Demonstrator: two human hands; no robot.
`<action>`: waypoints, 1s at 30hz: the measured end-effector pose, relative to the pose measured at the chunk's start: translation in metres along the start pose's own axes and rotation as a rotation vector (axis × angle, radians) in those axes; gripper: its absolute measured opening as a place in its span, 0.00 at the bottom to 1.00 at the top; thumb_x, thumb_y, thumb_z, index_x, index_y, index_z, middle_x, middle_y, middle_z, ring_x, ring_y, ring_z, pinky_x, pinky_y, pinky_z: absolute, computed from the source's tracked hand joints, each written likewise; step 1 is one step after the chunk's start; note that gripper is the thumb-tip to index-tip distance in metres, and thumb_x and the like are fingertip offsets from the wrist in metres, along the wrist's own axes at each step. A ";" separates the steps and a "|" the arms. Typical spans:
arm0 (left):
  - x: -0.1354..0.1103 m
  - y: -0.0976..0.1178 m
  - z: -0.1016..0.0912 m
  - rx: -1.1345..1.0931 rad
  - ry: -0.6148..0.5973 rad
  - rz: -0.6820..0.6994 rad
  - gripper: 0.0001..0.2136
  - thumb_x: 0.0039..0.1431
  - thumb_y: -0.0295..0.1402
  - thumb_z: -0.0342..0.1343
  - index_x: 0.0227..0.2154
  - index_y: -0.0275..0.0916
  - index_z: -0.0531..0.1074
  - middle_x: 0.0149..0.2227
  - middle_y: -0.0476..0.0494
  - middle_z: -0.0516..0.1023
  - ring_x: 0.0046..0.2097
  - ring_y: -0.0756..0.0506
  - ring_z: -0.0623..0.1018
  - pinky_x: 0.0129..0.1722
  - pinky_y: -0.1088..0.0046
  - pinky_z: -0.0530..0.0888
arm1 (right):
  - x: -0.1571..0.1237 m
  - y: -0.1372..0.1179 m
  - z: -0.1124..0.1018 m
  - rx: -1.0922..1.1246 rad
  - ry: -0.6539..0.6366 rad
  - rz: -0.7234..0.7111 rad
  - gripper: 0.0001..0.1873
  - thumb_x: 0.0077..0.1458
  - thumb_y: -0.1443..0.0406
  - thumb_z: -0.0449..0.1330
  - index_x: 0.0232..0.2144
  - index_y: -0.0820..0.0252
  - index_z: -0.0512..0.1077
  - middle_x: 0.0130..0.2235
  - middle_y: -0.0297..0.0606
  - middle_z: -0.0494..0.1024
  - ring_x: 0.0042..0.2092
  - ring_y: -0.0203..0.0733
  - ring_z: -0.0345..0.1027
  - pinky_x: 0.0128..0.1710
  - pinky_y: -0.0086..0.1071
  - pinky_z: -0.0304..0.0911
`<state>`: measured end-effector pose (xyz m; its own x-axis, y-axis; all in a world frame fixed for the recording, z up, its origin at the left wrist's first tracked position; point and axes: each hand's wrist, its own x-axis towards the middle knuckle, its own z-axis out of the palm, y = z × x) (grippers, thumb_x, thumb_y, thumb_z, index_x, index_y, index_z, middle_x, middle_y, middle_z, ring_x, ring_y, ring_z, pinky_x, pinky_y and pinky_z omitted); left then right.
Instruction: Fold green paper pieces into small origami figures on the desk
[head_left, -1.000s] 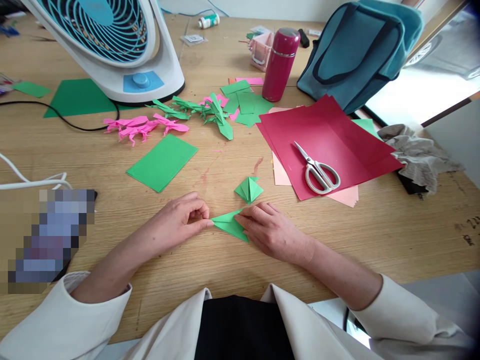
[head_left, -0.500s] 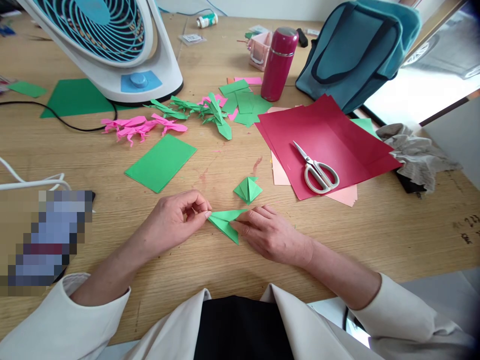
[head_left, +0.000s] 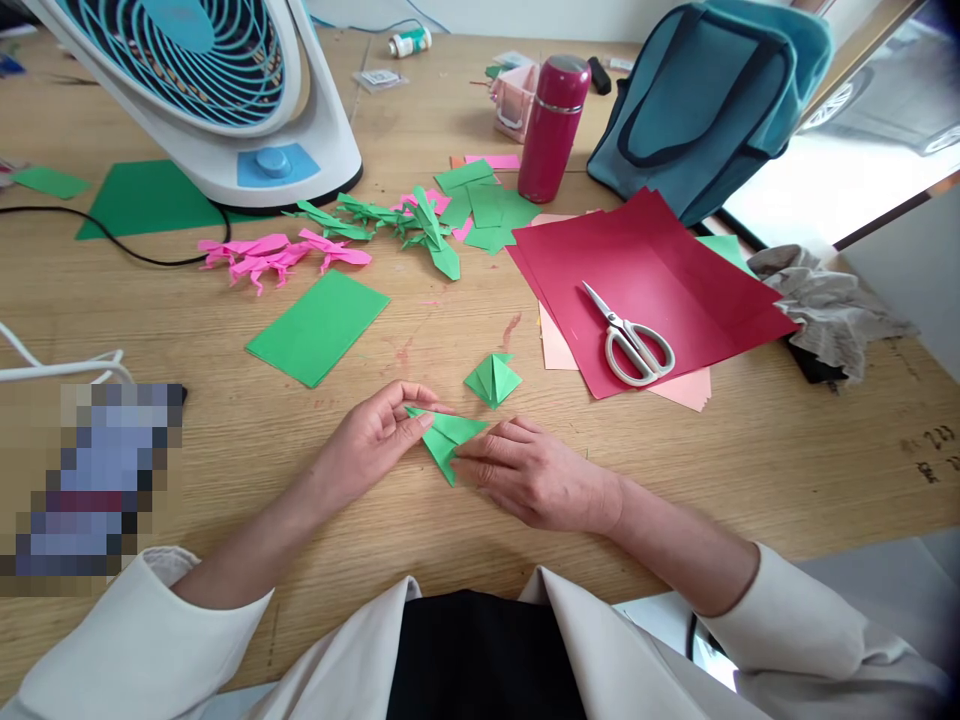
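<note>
Between my hands, just above the table, is a folded green paper triangle [head_left: 444,436] with a crease across it. My left hand [head_left: 373,437] pinches its upper left corner between thumb and fingers. At its right side, the bent fingers of my right hand [head_left: 536,473] grip the edge; their tips are partly hidden behind the paper. A second folded green paper piece [head_left: 493,381], diamond-shaped with pleats, lies on the table just beyond my hands. Farther off to the left rests a stack of green paper [head_left: 319,327].
White-handled scissors [head_left: 630,340] lie on red sheets [head_left: 697,270] at the right. Pink folded figures [head_left: 270,256] and green folded figures [head_left: 427,232] sit farther back, near a fan [head_left: 277,165]. A red flask [head_left: 553,130] and a teal bag [head_left: 697,110] stand behind. A blurred-out phone [head_left: 97,480] lies left.
My left hand has shifted slightly right along the paper's upper edge. The green triangle has turned a little, its lower point moving left, and my right hand still holds its right side.
</note>
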<state>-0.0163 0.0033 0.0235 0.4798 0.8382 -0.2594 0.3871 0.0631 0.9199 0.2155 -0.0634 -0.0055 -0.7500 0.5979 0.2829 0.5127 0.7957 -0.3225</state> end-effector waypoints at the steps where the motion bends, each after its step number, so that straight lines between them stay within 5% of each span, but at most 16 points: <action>1: 0.000 -0.001 0.003 -0.007 0.002 0.007 0.18 0.60 0.44 0.57 0.47 0.38 0.69 0.47 0.39 0.82 0.45 0.42 0.81 0.45 0.65 0.76 | 0.000 0.000 0.000 0.005 0.000 -0.001 0.16 0.69 0.66 0.50 0.54 0.65 0.71 0.53 0.47 0.77 0.49 0.47 0.67 0.49 0.41 0.63; 4: -0.001 -0.004 0.011 -0.024 0.044 0.010 0.24 0.61 0.45 0.56 0.55 0.36 0.67 0.50 0.36 0.82 0.46 0.42 0.81 0.45 0.66 0.76 | 0.000 0.001 -0.001 0.009 0.014 -0.012 0.16 0.69 0.67 0.50 0.52 0.65 0.72 0.53 0.46 0.77 0.49 0.47 0.68 0.48 0.41 0.64; 11: 0.002 -0.007 0.012 0.051 0.170 -0.042 0.31 0.60 0.45 0.56 0.63 0.34 0.64 0.42 0.37 0.85 0.30 0.46 0.79 0.28 0.73 0.71 | -0.001 0.001 -0.002 0.009 0.078 -0.036 0.16 0.69 0.68 0.49 0.54 0.66 0.71 0.50 0.48 0.78 0.46 0.45 0.68 0.45 0.40 0.65; 21: 0.003 -0.011 0.015 0.309 0.276 0.048 0.30 0.53 0.37 0.64 0.60 0.42 0.67 0.37 0.48 0.84 0.32 0.46 0.80 0.38 0.68 0.76 | 0.000 0.000 0.001 -0.032 0.093 0.119 0.16 0.67 0.68 0.52 0.54 0.66 0.71 0.48 0.48 0.75 0.44 0.47 0.65 0.46 0.41 0.65; 30: 0.001 -0.014 0.031 0.612 0.386 0.296 0.35 0.52 0.25 0.64 0.63 0.38 0.60 0.40 0.47 0.75 0.44 0.45 0.78 0.50 0.66 0.75 | 0.003 0.001 0.002 -0.043 0.051 0.147 0.17 0.68 0.66 0.52 0.55 0.67 0.71 0.47 0.48 0.75 0.46 0.48 0.64 0.47 0.42 0.64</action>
<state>0.0031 -0.0136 0.0018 0.3663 0.9098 0.1952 0.7051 -0.4083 0.5798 0.2127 -0.0614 -0.0072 -0.6441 0.7115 0.2809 0.6335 0.7020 -0.3255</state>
